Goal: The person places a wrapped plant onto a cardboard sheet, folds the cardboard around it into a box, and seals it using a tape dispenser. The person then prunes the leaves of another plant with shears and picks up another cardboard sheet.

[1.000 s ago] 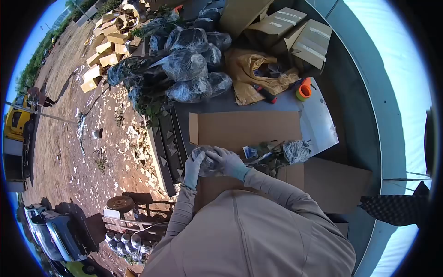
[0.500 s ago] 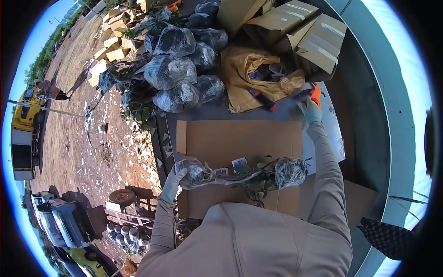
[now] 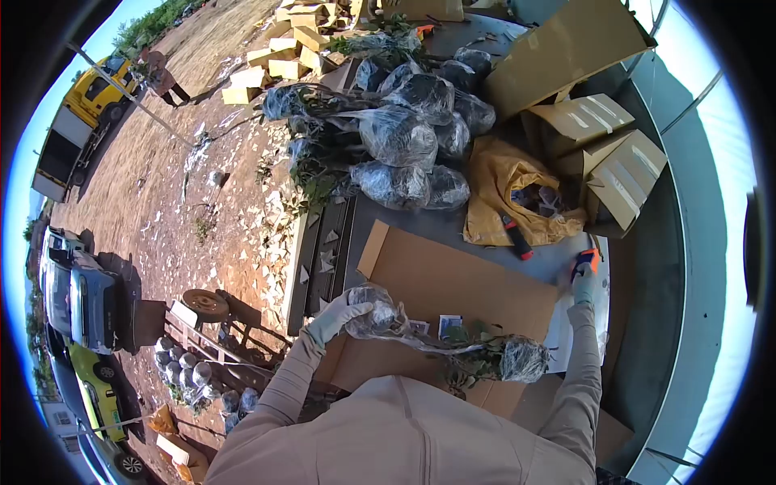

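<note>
My left hand (image 3: 334,317), gloved, has its fingers around a plastic-wrapped ball at the left end of a leafy plant bundle (image 3: 436,347). Another wrapped ball (image 3: 524,360) forms the right end, with green leaves beside it. The bundle lies across an opened flat cardboard box (image 3: 461,275). Small printed cards (image 3: 450,325) rest on the cardboard just above the stems. Out to the right, my gloved right hand (image 3: 583,284) is closed on an orange-and-blue hand tool (image 3: 588,260), whose exact kind is unclear. White sheets (image 3: 563,331) lie under that forearm.
Several wrapped plants (image 3: 396,137) are piled at the table's far left. A yellow sack (image 3: 489,194) with a red-and-black tool (image 3: 517,238) on it lies beside folded cartons (image 3: 622,178). A person (image 3: 160,77) stands on the ground beyond, near a yellow truck (image 3: 97,93).
My view has turned, so the scene sits further right and lower. My right hand has closed on the orange-and-blue tool. My left hand stays on the wrapped ball.
</note>
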{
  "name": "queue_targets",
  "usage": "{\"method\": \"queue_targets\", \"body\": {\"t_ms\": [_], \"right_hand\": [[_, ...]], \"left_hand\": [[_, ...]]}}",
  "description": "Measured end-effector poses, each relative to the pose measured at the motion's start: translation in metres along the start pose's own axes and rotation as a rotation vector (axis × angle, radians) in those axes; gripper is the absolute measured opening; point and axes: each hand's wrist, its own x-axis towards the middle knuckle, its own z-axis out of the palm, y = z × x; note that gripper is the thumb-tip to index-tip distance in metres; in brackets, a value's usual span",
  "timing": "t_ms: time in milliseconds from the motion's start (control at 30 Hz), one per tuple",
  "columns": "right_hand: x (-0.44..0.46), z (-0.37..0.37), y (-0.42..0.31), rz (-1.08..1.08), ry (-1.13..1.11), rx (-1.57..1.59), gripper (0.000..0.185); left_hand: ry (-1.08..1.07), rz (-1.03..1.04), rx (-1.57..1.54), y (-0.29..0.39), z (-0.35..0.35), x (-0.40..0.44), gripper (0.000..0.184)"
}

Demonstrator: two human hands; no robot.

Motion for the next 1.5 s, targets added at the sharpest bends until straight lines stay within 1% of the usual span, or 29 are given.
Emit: {"method": "queue_targets", "body": {"t_ms": [33, 67, 133, 200, 233, 267, 300, 333, 433, 467, 567, 700, 733, 767, 833, 867, 933, 967, 1033, 1100, 1133, 1167, 1200, 1233, 1267, 1300, 1367, 1467, 1500], "right_hand": [[-0.008, -0.009, -0.023, -0.043, 0.093, 0.138, 0.024], [-0.016, -0.018, -0.045, -0.098, 0.179, 0.271, 0.025], [-0.076, -0.073, -0.195, -0.437, 0.181, 0.349, 0.031], [-0.108, -0.066, -0.303, -0.721, -0.214, 0.561, 0.034], [-0.125, -0.072, -0.353, -0.82, -0.436, 0.534, 0.036], [-0.132, -0.041, -0.387, -1.104, -0.367, 0.605, 0.039], [-0.132, -0.016, -0.414, -1.238, -0.501, 0.539, 0.039], [-0.13, 0.005, -0.435, -1.367, -0.636, 0.472, 0.039], [-0.122, 0.049, -0.467, -1.215, -1.191, 0.485, 0.038], [-0.119, 0.057, -0.471, -1.14, -1.249, 0.421, 0.042], [-0.132, 0.029, -0.488, -1.294, -0.933, 0.199, 0.05], [-0.139, 0.066, -0.483, -1.445, -0.694, 0.32, 0.059], [-0.144, 0.076, -0.481, -1.485, -0.637, 0.382, 0.061], [-0.147, 0.086, -0.478, -1.524, -0.577, 0.446, 0.062], [-0.149, 0.072, -0.488, -1.573, -0.671, 0.362, 0.063], [-0.147, 0.059, -0.493, -1.595, -0.716, 0.319, 0.064], [-0.14, 0.045, -0.494, -1.53, -0.784, 0.278, 0.057], [-0.135, 0.037, -0.492, -1.497, -0.822, 0.257, 0.053], [-0.113, 0.011, -0.483, -1.143, -1.028, 0.215, 0.046], [-0.075, 0.033, -0.435, -0.823, -1.289, 0.6, 0.051], [-0.077, 0.028, -0.424, -0.742, -1.316, 0.507, 0.051], [-0.085, 0.023, -0.416, -0.664, -1.357, 0.412, 0.053], [-0.091, 0.022, -0.411, -0.641, -1.358, 0.477, 0.053], [-0.098, 0.025, -0.406, -0.615, -1.354, 0.544, 0.053], [-0.104, 0.028, -0.402, -0.596, -1.377, 0.547, 0.053], [-0.102, 0.03, -0.403, -0.592, -1.382, 0.546, 0.053], [-0.105, 0.038, -0.4, -0.58, -1.388, 0.562, 0.052], [-0.104, 0.045, -0.399, -0.583, -1.373, 0.556, 0.05], [-0.106, 0.038, -0.402, -0.588, -1.365, 0.526, 0.05]], "left_hand": [[-0.033, 0.012, -0.038, 0.002, -0.001, 0.001, 0.046], [-0.013, 0.028, 0.045, 0.007, 0.001, 0.001, 0.038], [0.173, 0.001, 0.029, -0.031, -0.035, 0.034, 0.039], [0.382, -0.218, 0.202, -0.011, -0.033, 0.037, 0.06], [0.346, -0.128, 0.06, -0.021, -0.038, 0.04, 0.065], [0.31, -0.039, -0.082, -0.042, -0.048, 0.049, 0.071], [0.273, 0.056, -0.22, -0.065, -0.061, 0.063, 0.077], [0.079, 0.047, -0.536, -0.095, -0.082, 0.087, 0.085], [0.059, 0.186, -0.81, -0.091, -0.06, 0.072, 0.086], [-0.015, 0.236, -0.789, -0.099, -0.066, 0.073, 0.082], [0.076, 0.27, -0.783, -0.079, -0.052, 0.056, 0.08], [-0.013, 0.309, -0.846, -0.089, -0.059, 0.057, 0.074], [-0.021, 0.381, -0.939, -0.086, -0.051, 0.059, 0.064], [-0.045, 0.369, -0.958, -0.085, -0.051, 0.06, 0.06], [-0.089, 0.341, -0.99, -0.089, -0.055, 0.062, 0.053], [-0.039, 0.34, -0.971, -0.092, -0.055, 0.065, 0.052], [0.06, 0.335, -0.929, -0.104, -0.057, 0.072, 0.051], [0.102, 0.285, -0.951, -0.108, -0.058, 0.073, 0.045], [0.19, 0.179, -0.992, -0.106, -0.06, 0.074, 0.034], [0.451, 0.112, -0.999, -0.114, -0.064, 0.08, 0.018], [0.603, 0.068, -1.006, -0.125, -0.064, 0.075, 0.015], [0.786, 0.127, -0.604, -0.101, -0.044, 0.043, 0.02], [0.871, 0.165, -0.436, -0.12, -0.053, 0.057, 0.023], [0.906, 0.077, 0.057, -0.134, -0.068, 0.062, 0.027], [0.88, -0.013, 0.284, -0.105, -0.055, 0.049, 0.034], [0.8, -0.077, 0.565, -0.1, -0.064, 0.05, 0.035], [0.515, -0.302, 0.293, -0.121, -0.088, 0.066, 0.039], [0.384, -0.44, 1.046, -0.042, -0.058, 0.021, 0.037], [0.439, -0.243, 1.1, -0.052, -0.059, 0.019, 0.038]]}}
